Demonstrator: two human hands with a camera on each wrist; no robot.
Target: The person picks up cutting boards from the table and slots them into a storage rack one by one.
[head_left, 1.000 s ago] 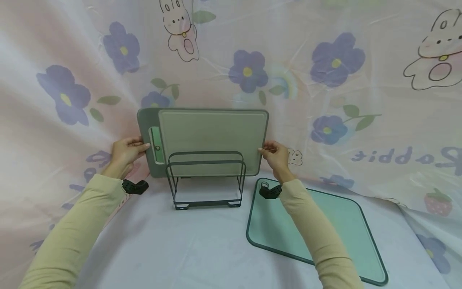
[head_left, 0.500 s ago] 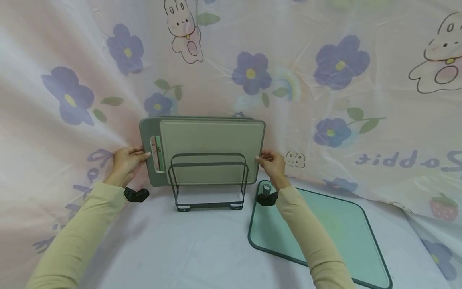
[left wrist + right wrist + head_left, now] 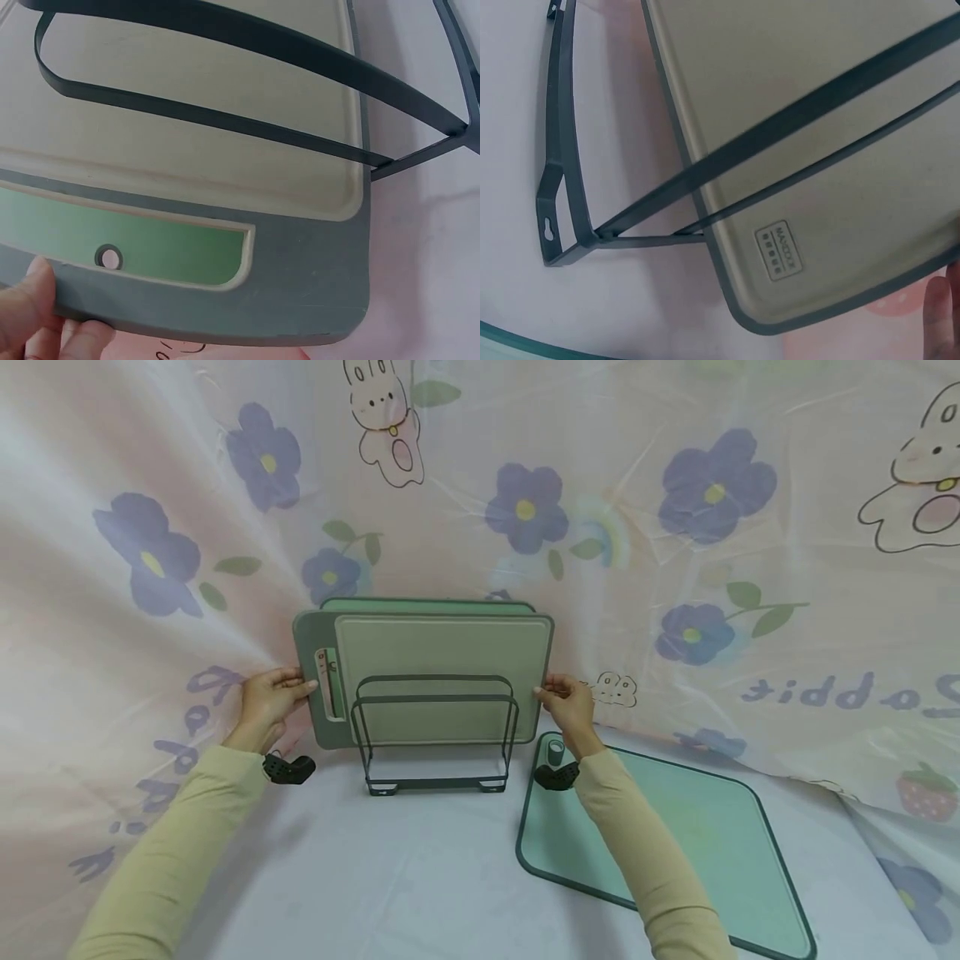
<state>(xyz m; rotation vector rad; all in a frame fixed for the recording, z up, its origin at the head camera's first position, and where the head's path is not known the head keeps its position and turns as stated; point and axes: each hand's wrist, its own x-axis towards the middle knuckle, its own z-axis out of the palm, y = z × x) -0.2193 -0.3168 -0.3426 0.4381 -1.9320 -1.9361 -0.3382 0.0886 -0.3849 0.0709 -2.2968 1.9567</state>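
In the head view a cutting board (image 3: 442, 652) with a beige face and grey-green border stands on its long edge in a dark metal rack (image 3: 431, 783). My left hand (image 3: 270, 706) pinches its left edge beside the handle slot. At the opposite edge my right hand (image 3: 566, 702) grips the board between thumb and fingers. A green board (image 3: 427, 606) stands behind, its top strip showing above. Through the slot, the left wrist view shows green and a round hole, near my left thumb and fingers (image 3: 45, 319). Right wrist view: fingers (image 3: 939, 319) at the board's edge.
A light green cutting board (image 3: 697, 827) with a dark rim lies flat on the white table (image 3: 360, 877), partly under my right forearm. A ringed round spot (image 3: 555, 748) marks its near-left upper corner. A flower-and-rabbit printed curtain (image 3: 450, 510) hangs behind the rack.
Held at both ends, the beige-faced board has moved down in the rack. The green board's top now shows above it. The whole view has shifted slightly.
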